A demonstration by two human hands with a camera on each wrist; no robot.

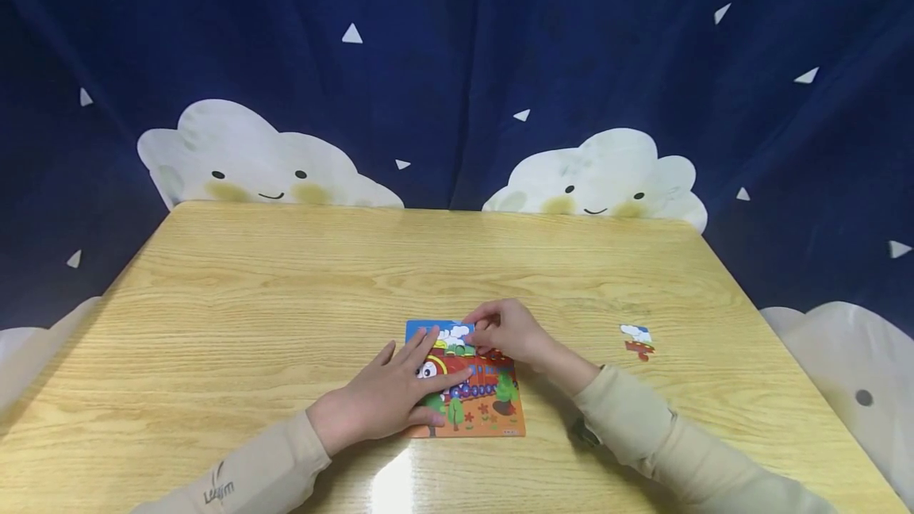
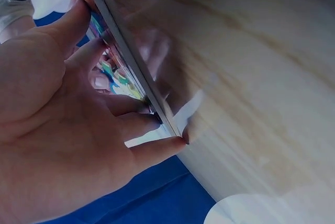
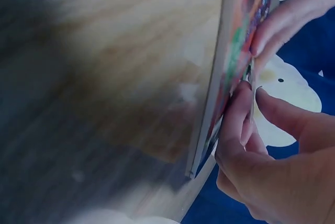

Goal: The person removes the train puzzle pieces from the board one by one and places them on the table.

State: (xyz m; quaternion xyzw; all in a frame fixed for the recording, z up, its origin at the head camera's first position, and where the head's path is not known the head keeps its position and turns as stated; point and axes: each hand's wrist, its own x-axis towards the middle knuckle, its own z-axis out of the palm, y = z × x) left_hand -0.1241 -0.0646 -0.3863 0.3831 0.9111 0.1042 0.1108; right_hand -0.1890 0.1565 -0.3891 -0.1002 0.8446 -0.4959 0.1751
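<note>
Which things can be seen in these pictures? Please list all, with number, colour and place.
Puzzle board: one, multicoloured, on the table, under the left hand
Loose puzzle piece: one, white, blue and red, right of the board
Held puzzle piece: one, colour unclear, in right fingers
Table: one, light wood, beneath everything
Curtain: dark blue, behind
Clouds: four, white, on curtain
Triangles: several, white, on curtain
Sleeves: two, beige, on forearms
Left hand: one, bare, fingers spread
Right hand: one, bare, pinching
</note>
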